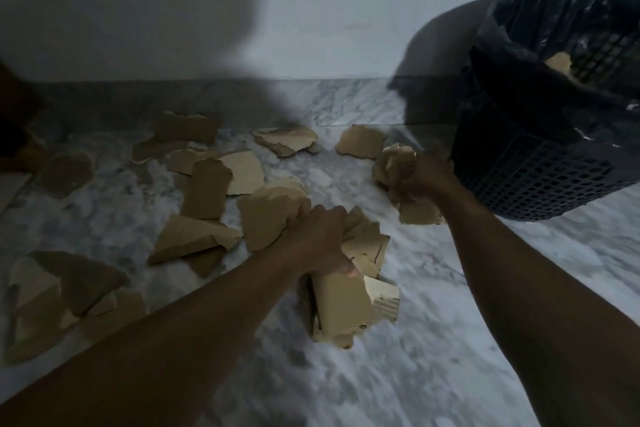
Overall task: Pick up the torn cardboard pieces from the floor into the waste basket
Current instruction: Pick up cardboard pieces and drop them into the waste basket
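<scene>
Torn brown cardboard pieces [207,191] lie scattered over the grey marble floor [433,288]. My left hand [320,239] is shut on a bundle of cardboard pieces [349,302] held just above the floor at centre. My right hand [427,173] is shut on another bunch of cardboard pieces [393,163], right beside the waste basket [540,180]. The basket is dark mesh plastic with a black liner, standing at the right. One cardboard scrap [558,63] shows inside it.
A pale wall [346,10] with a marble skirting runs along the back. My own shadow falls over the left half of the wall and floor. More pieces lie at the lower left [62,295] and by the skirting [287,140]. A dark object [14,121] sits at the far left edge.
</scene>
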`<state>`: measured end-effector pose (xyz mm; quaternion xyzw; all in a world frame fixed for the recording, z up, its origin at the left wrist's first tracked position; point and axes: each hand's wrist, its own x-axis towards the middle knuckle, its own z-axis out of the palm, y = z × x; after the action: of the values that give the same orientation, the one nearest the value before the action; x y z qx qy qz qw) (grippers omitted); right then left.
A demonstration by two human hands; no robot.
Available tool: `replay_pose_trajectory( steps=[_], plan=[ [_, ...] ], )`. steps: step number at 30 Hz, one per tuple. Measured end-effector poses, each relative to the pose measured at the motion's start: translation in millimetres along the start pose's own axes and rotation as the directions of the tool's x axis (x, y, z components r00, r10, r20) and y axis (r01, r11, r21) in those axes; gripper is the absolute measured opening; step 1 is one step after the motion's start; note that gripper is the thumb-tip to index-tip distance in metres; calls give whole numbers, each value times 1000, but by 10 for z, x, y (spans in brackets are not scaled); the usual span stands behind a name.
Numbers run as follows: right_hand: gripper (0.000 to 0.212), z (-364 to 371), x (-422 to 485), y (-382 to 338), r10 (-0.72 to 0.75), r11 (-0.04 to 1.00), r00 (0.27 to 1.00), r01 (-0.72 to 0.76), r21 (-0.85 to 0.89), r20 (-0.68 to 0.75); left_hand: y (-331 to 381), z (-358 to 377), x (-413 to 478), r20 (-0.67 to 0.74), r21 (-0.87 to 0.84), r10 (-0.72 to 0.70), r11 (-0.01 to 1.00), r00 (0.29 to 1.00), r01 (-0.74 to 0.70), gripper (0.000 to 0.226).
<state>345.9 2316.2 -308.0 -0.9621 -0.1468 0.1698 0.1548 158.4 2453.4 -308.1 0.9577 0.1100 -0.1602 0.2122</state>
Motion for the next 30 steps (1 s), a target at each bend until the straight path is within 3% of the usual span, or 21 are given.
replay_pose_trajectory(
  steps=[3, 6, 9, 12, 15, 18, 22, 24, 26, 28, 30],
  plan=[
    [53, 15, 158, 36, 5, 997, 1000, -7, 72, 18, -75, 16, -81, -38, -237, 69, 968, 997, -76, 63],
    [39, 24, 219, 70, -17, 984, 999, 11, 176, 36, -259, -91, -117, -117, -407, 14, 911, 993, -61, 50],
    [20, 54, 264, 89, -80, 974, 995, 67, 217, 54, -629, -208, -85, -119, -368, -136, 926, 984, 83, 69],
    [17, 68, 242, 74, -52, 988, 997, 42, 150, 65, -880, -310, -81, -53, -325, -280, 913, 959, 248, 100],
    [42, 64, 235, 71, -8, 989, 997, -3, 145, 78, -945, -364, -70, 11, -294, -328, 902, 945, 316, 109],
    [60, 52, 234, 71, -29, 982, 998, 18, 191, 58, -926, -377, -14, 20, -227, -325, 919, 945, 321, 92],
    [18, -34, 151, -118, -76, 913, 996, 48, 405, 55, -848, -385, 56, 37, -61, -298, 952, 954, 300, 92],
    [27, -49, 248, -300, -37, 879, 999, 18, 476, 31, -836, -373, 95, 43, -28, -296, 954, 954, 297, 95],
    [53, -12, 394, -495, -66, 893, 998, 63, 446, -9, -835, -379, 118, 40, 15, -306, 952, 951, 306, 98],
    [94, 26, 502, -690, -58, 951, 998, 56, 306, -2, -835, -394, 121, 22, 84, -302, 951, 953, 299, 97],
    [103, 70, 585, -814, -27, 996, 997, 20, 87, 69, -815, -409, 93, 30, 85, -301, 951, 953, 298, 94]
  ],
)
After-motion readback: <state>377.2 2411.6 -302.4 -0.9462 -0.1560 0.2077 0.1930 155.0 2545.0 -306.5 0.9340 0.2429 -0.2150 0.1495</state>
